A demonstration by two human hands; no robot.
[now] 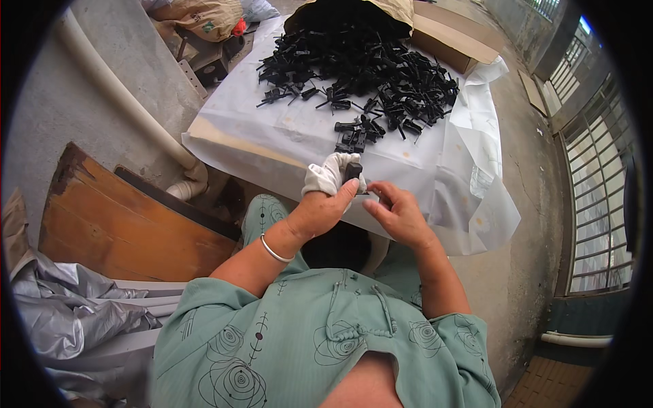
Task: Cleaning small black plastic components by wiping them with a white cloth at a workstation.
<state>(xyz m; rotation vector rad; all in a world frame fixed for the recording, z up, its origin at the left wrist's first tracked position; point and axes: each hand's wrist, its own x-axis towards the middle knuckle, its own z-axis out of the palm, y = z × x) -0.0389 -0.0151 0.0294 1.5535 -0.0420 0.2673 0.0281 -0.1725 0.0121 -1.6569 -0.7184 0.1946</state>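
A small black plastic part is gripped in my left hand, which has a white cloth glove over its fingers and a bare thumb pressed against the part. My right hand is bare and close beside it, thumb and forefinger apart and pointing at the part's lower end. Whether a fingertip touches it is hard to see. Just beyond my hands lie several black plastic pieces in a small group. Farther back, a large heap of similar black parts, many with thin stems, spreads across the table.
White plastic sheeting covers the table and hangs over its edge. An open sack and a cardboard box are at the back. On the left are a pipe, a wooden board and silver sheeting. A barred window stands right.
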